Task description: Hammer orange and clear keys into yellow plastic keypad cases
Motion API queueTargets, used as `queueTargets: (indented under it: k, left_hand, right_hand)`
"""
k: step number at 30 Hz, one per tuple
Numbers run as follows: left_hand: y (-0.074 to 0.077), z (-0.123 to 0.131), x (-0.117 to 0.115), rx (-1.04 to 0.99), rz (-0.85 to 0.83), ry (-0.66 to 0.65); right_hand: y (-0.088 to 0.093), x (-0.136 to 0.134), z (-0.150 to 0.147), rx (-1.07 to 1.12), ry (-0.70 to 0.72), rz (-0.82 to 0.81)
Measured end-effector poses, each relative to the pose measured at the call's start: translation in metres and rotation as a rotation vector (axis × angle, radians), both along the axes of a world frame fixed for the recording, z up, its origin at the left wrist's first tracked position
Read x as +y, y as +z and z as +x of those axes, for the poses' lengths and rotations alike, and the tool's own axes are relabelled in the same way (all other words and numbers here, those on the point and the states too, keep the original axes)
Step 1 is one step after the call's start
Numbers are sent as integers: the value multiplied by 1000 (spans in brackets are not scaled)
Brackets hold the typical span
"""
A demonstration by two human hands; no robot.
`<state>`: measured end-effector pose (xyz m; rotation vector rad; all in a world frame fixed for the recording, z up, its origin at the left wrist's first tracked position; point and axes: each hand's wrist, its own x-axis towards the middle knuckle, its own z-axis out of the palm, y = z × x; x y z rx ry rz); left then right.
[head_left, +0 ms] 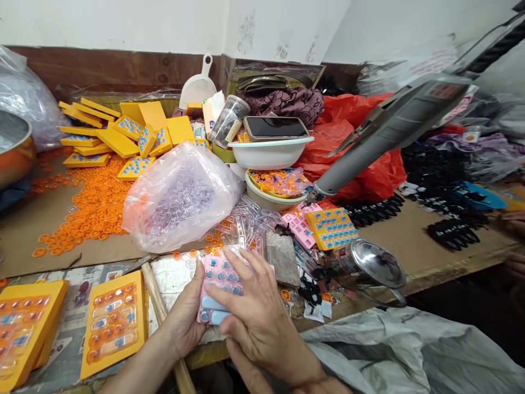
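My left hand (186, 317) cups the left edge of a pink toy keypad panel (219, 276) with blue buttons, its thumb up along the side. Over that same panel lies my right hand (256, 314), fingers spread and pressing down on its buttons and on the light blue bars (213, 306) at its near end. The panel rests at the near edge of the bench.
Yellow keypad panels (112, 323) lie at the near left, more are stacked at the back left (118, 137) beside scattered orange rings (90, 208). A clear bag of parts (180, 197), white bowls (268, 156) with a phone, a grey hanging tool (385, 137), a metal lid (373, 262) and black parts (451, 230) crowd the bench.
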<state>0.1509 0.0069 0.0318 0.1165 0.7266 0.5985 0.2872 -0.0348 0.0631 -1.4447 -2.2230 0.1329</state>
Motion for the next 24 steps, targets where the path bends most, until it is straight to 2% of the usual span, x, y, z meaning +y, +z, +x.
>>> queueTargets:
  k: [2, 4, 6, 8, 10, 11, 14, 16, 20, 24]
  left_hand:
    - [1, 0, 1, -24, -15, -17]
    - [2, 0, 2, -9, -8, -20]
    - [2, 0, 2, 20, -1, -23]
    - [1, -1, 1, 32, 0, -21]
    - [-1, -1, 1, 37, -3, -14]
    - [-1, -1, 1, 37, -7, -14]
    - [-3, -2, 0, 27, -8, -12]
    - [-3, -3, -1, 11, 8, -14]
    - [1, -8, -2, 31, 94, -40]
    - [3, -13, -2, 27, 195, -72]
  right_hand:
    - [-2, -5, 6, 16, 49, -14]
    - [-7, -11, 15, 112, -13, 64]
    - [-13, -18, 23, 294, -227, 170]
    - [-17, -26, 29, 497, -511, 219]
    - [-22, -34, 32, 749, -719, 134]
    - [-24, -38, 31, 888, -768, 48]
    - [-30, -46, 26, 1241, -731, -306]
    - [-32, -49, 22, 1375, -658, -441]
    - [-32, -48, 17, 1530, -603, -505]
    - [-37, -48, 13, 1508, -555, -471]
